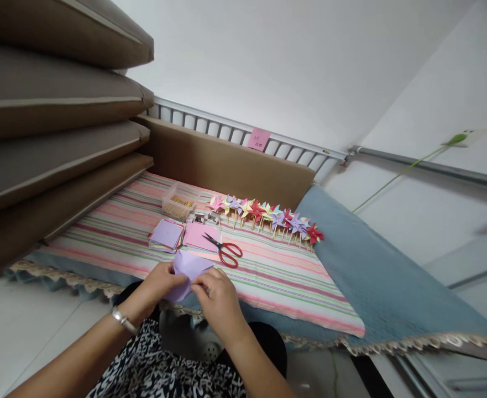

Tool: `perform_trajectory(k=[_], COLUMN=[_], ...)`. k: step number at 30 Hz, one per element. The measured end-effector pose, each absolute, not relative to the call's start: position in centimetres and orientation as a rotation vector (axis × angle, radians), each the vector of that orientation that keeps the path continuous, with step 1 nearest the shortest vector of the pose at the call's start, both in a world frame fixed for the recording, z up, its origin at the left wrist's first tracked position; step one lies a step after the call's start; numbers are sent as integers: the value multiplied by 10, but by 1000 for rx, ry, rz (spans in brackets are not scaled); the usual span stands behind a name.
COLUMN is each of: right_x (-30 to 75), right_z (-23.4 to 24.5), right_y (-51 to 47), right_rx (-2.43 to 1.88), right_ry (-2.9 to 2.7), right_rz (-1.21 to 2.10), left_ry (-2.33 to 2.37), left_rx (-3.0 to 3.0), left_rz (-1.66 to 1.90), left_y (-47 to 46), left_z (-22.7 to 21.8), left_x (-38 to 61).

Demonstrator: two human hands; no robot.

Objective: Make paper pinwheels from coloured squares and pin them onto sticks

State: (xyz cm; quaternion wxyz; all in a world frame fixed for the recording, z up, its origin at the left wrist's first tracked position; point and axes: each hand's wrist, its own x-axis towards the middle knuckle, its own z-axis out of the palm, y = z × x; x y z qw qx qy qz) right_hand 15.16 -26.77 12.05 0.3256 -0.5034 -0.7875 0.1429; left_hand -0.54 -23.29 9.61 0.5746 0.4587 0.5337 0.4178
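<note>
A sheet of purple paper (188,265) is held up in front of me, just past the near edge of the cloth. On its left side, my left hand (166,283) is closed on the sheet. My right hand (215,290) pinches the paper's lower right part, thumb and fingertips together. Just beyond lie red-handled scissors (229,254), their blades resting over a stack of pink paper (197,235). Left of that sits another stack of paper squares with a purple one on top (167,233). The fingertips partly hide where the sheet is folded or cut.
Several paper pinwheels (268,215) on sticks lie in a row at the back right. A clear plastic box (179,202) holds thin sticks, with small metallic items (205,218) beside it. Stacked brown cushions (61,121) rise at left; a brown board (226,166) stands behind.
</note>
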Motion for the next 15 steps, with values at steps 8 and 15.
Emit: perform_trajectory(k=[8, 15], right_x=[149, 150], right_z=[118, 118], right_y=[-264, -263], right_rx=[-1374, -1398], right_ry=[-2068, -2077], right_rz=[342, 314], left_ry=[1164, 1132], left_rx=[1119, 1116], left_rz=[923, 917], left_y=[-234, -235], left_z=[93, 93], left_x=[-4, -4])
